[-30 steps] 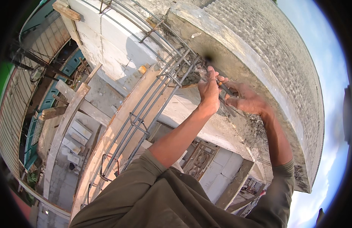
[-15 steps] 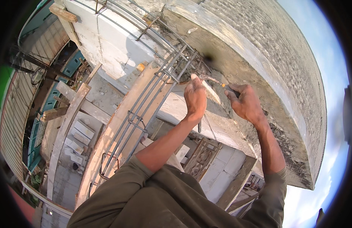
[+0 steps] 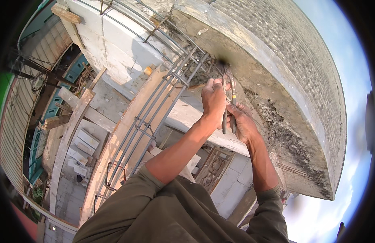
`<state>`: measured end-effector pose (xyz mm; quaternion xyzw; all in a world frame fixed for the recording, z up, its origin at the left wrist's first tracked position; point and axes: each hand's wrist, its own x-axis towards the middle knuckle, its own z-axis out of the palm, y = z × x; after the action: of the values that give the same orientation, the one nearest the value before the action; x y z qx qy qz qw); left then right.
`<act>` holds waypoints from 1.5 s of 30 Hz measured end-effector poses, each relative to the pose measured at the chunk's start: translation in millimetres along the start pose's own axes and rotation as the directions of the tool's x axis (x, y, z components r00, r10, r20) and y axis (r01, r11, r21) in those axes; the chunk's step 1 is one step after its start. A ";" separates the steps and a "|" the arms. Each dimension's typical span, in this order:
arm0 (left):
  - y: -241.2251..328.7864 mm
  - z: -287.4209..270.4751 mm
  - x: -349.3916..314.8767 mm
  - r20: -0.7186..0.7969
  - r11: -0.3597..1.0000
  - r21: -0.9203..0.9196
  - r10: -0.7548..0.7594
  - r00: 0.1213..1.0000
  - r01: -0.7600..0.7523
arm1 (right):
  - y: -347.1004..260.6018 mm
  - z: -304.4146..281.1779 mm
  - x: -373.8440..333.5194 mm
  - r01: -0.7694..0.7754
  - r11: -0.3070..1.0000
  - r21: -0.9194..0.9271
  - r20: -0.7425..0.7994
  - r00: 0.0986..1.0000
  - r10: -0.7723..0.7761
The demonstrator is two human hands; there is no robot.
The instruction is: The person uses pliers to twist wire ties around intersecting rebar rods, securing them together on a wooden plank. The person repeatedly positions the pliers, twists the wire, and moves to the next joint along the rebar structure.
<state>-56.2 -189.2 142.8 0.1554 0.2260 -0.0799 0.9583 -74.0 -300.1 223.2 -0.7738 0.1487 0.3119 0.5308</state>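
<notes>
Both of my hands are together at the end of the steel rebar cage (image 3: 155, 101), beside the rough concrete edge. A pair of pincers (image 3: 233, 95) stands upright between them, its jaws pointing to the rebar joint and its dark handles close together. My right hand (image 3: 245, 123) is closed around the lower handles. My left hand (image 3: 213, 103) is closed, its fingers against the left side of the pincers. Whether it also holds a wire is hidden. A dark blur (image 3: 223, 62) covers part of the view near the jaws.
Under the cage runs a long wooden formwork board (image 3: 114, 152). A white block wall (image 3: 114, 48) rises at the far left, and a concrete slab (image 3: 268, 60) overhangs on the right. Below are a curved timber (image 3: 70, 141), stacked white blocks (image 3: 87, 139) and a drop to lower ground.
The pincers have turned from spread wide to upright with their handles close together. My right hand has moved left and down, in beside my left hand, which has shifted slightly.
</notes>
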 end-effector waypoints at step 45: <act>-34.4 -19.6 27.5 0.139 0.967 -0.074 0.254 0.957 -0.245 | -131.0 -25.3 76.1 0.002 0.486 -0.874 0.179 0.931 0.318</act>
<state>-47.6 -217.2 104.6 0.1496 0.1354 0.0368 0.9787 65.8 -264.2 276.0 -0.8561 -0.0425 0.5118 0.0587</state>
